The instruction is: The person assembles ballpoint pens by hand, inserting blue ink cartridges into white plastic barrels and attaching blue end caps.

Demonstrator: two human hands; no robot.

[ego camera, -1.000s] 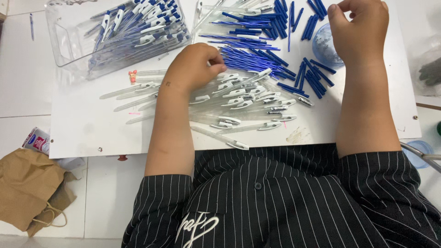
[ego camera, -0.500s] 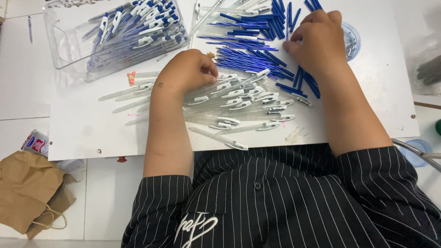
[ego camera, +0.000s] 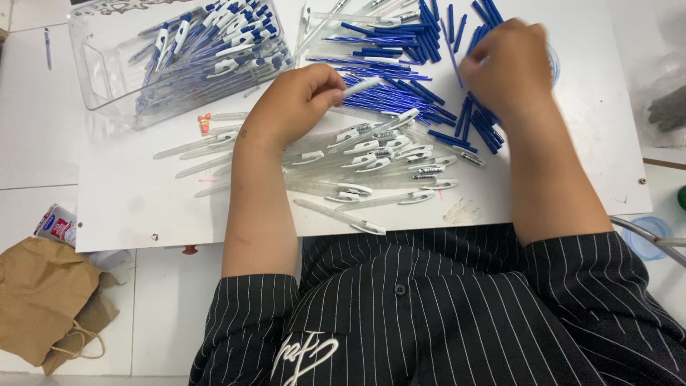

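Pinching one clear barrel at its end with the left hand, fingers curled closed around it, tip poking out to the right of the thumb. Reaching with the right hand into the refills (a loose blue heap just beyond and left of it); blurred, so impossible to tell whether closed on one or merely touching. Lying under and just right of the left wrist: many more empty barrels, white clips showing, spread across the bench. Sitting beyond the left hand, up and to its left: a clear bin already holding a good layer of pens. Judging from that, roughly midway: a fair batch done, but two sizeable heaps of parts remaining. Resting off the bench, well left of the left elbow: a brown bag.
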